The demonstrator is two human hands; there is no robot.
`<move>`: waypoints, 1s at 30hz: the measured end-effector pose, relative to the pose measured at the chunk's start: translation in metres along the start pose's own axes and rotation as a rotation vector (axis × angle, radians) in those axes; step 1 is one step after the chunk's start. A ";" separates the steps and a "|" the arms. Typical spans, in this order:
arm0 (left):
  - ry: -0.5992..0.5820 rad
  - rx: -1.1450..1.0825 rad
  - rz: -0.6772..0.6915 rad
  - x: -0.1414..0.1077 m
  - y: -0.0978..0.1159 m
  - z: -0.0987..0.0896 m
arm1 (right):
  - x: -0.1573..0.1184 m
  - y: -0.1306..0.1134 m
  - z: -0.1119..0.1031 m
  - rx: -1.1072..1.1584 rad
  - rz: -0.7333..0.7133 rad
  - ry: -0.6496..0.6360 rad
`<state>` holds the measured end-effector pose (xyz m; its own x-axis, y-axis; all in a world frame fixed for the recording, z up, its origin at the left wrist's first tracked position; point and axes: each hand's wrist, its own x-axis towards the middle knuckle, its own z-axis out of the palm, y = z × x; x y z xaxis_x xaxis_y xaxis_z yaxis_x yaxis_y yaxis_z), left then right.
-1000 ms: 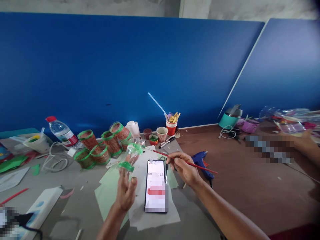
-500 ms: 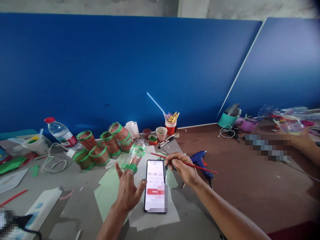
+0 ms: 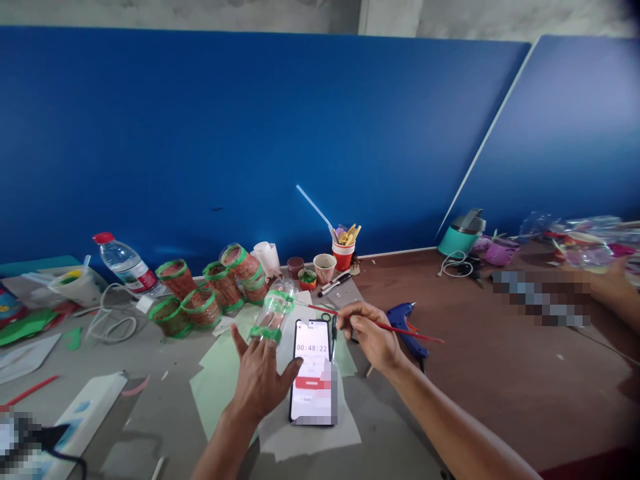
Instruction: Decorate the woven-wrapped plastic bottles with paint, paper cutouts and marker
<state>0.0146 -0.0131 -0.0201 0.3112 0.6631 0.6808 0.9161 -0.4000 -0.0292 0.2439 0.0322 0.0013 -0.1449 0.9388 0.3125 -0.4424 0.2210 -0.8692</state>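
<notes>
A clear plastic bottle piece (image 3: pixel 274 319) with green painted bands is held on my left hand (image 3: pixel 263 379). Some fingers reach into its open end, while the thumb and another finger stick out to the sides. My right hand (image 3: pixel 371 339) pinches a thin red paintbrush (image 3: pixel 413 333), whose tip meets the upper green band of the bottle. Between my hands lies a phone (image 3: pixel 311 367) showing a timer, on white paper (image 3: pixel 300 443). Just beyond the bottle stands a small cup of green paint (image 3: pixel 307 279).
Several brown pots with green rims (image 3: pixel 200 308) and a water bottle (image 3: pixel 127 265) stand at left. A paper cup with wooden sticks (image 3: pixel 343 255) is at the back. Right of my right hand lies a blue glue gun (image 3: pixel 406 323). Another person's arm (image 3: pixel 615 290) reaches in at far right.
My left thumb has stretched slightly rightward over the phone's edge. The bottle piece and paintbrush stay together, with the brush tip still at the upper green band. The view has shifted slightly.
</notes>
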 end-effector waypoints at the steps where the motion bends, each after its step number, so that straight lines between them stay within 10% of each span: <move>1: -0.012 0.004 0.006 0.000 0.000 0.000 | 0.000 -0.002 0.001 0.014 -0.001 0.017; 30: -0.021 -0.010 -0.046 0.000 -0.001 -0.001 | -0.002 0.002 -0.005 -0.069 -0.046 -0.017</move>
<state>0.0139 -0.0133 -0.0191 0.2745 0.6938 0.6658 0.9270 -0.3751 0.0087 0.2476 0.0321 -0.0023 -0.1407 0.9228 0.3588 -0.3872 0.2822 -0.8777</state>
